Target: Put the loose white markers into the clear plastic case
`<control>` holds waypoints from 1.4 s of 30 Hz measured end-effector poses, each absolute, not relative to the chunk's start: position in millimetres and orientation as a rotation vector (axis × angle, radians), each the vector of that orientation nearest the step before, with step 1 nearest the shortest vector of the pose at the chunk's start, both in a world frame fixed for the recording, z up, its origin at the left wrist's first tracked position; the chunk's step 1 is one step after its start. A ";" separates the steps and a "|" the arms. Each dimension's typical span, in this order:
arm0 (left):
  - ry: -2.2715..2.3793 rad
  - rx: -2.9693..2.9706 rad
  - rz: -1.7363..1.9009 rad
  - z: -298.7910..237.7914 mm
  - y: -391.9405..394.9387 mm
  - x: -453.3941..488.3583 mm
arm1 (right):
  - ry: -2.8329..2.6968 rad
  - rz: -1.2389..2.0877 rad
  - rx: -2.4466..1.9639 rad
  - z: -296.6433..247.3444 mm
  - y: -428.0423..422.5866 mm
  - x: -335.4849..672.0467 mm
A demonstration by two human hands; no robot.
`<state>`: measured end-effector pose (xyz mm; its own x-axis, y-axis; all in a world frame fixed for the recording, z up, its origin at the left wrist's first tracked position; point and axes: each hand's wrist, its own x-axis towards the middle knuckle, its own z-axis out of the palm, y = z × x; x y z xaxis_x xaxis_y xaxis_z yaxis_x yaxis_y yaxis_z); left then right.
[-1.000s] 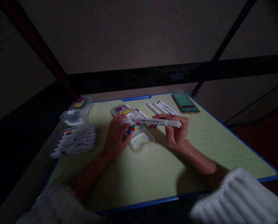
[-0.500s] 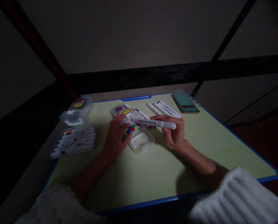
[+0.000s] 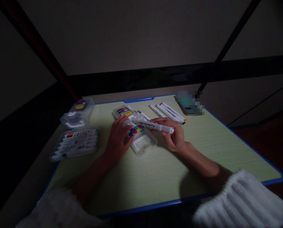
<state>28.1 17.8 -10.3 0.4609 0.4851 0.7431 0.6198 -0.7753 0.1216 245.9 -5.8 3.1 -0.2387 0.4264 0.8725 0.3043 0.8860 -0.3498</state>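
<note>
My right hand point(image 3: 174, 134) pinches a white marker point(image 3: 153, 126) held almost level, its left end at the mouth of an open clear marker case point(image 3: 129, 118). My left hand point(image 3: 117, 139) grips that case from the left side, fingers curled round it. Coloured marker caps point(image 3: 136, 129) show at the case's open front end. The case's clear lid point(image 3: 144, 143) hangs open toward me on the table. Three loose white markers point(image 3: 168, 112) lie just behind my right hand.
A pale green desk with a blue rim point(image 3: 141, 209) carries everything. At its left edge lie a full closed marker case point(image 3: 76, 143) and another clear case point(image 3: 78, 112) behind it. A phone point(image 3: 190, 106) lies at the far right corner. Dark bars run behind the desk.
My right hand has carried the white marker leftward, bringing its tip to the open case. My left hand and the case have stayed put.
</note>
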 end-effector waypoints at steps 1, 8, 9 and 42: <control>-0.972 -2.542 -1.208 -10.5 17.8 28.1 | -1.851 0.123 -0.547 3.9 -6.0 245.8; -0.954 -2.536 -1.214 -11.4 18.6 28.2 | -1.915 0.113 -0.518 6.8 -5.7 244.9; -0.954 -2.536 -1.212 -11.5 18.7 28.2 | -1.922 0.108 -0.510 6.8 -5.4 244.8; -0.947 -2.553 -1.221 -10.6 18.1 28.3 | -2.255 -0.009 -0.676 6.1 -4.4 244.5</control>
<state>28.3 18.1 -10.6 0.4672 0.4755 0.7454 0.6039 -0.7874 0.1238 244.5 -4.4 6.1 -0.5651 0.4665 0.6805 0.4721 0.8592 -0.1969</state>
